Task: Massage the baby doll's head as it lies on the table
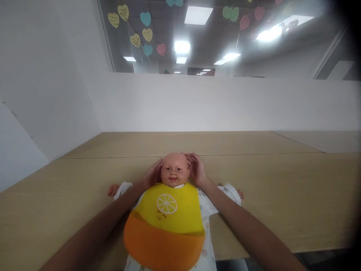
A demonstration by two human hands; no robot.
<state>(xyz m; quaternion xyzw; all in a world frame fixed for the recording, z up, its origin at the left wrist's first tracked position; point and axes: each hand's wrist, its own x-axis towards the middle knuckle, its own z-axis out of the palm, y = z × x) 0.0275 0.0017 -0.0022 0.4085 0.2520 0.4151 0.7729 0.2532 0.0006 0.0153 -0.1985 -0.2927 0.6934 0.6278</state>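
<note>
A bald baby doll (175,166) lies on its back on the table, its head away from me and its arms spread to both sides. It wears a white patterned outfit (208,201). Over its chest lies a yellow bib (183,207) with a lemon-slice print, a small smiling face and an orange pocket (163,244) at the bottom. My left hand (153,174) is cupped against the left side of the head, its fingertips partly hidden behind it. On the other side my right hand (198,168) curls its fingers against the head by the ear. The bib's neck fastening is hidden.
The wooden table (282,195) reaches back to a white wall (225,103), with a seam running across it. Another pale wall (56,75) rises at the left. Above is a window (208,41) with heart-shaped paper notes (145,18). The table's near edge shows at lower right.
</note>
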